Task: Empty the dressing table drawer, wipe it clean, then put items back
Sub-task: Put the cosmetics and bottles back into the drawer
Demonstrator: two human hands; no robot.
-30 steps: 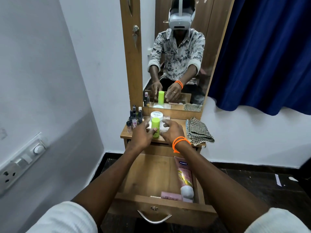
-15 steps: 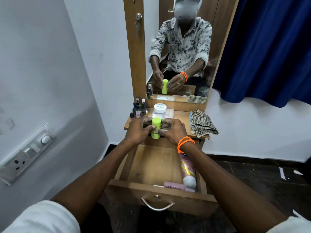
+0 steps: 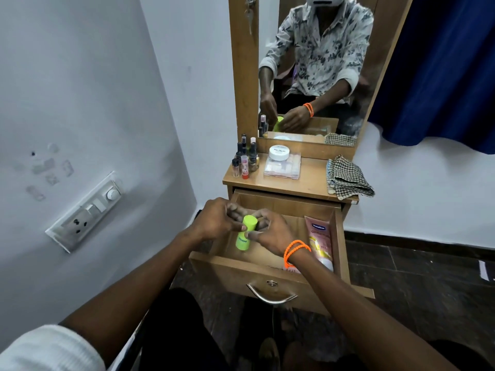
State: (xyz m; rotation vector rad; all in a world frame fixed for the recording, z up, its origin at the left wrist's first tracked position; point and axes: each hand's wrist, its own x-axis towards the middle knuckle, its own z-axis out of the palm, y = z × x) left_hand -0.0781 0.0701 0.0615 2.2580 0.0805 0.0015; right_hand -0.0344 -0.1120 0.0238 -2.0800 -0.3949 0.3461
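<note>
Left to right: cluster of small dark-capped glass bottles [image 3: 245,160] on the wooden counter [image 3: 308,180], back-left. Next, round white jar [image 3: 279,152] sitting on a flat clear plastic case [image 3: 282,167]. Far right, folded checked cloth [image 3: 348,178] at the counter edge.

Below, open wooden drawer [image 3: 267,266]. Left hand [image 3: 214,220] and right hand [image 3: 270,231] are together, both clamped on a lime-green cylindrical bottle [image 3: 245,232], held upright over the drawer's left half. Can't tell if it touches the drawer floor. Pink squeeze tube with white cap [image 3: 320,241] lies along the drawer's right wall; something pink shows at the front edge under the right wrist, unclear what.

Judgement: the put-back phase looks underway. The cloth is set aside, the drawer floor looks clean and the green bottle is going in. Left to do: bottles, jar and case are not in the drawer yet, then close it. Roughly two-thirds done.
</note>
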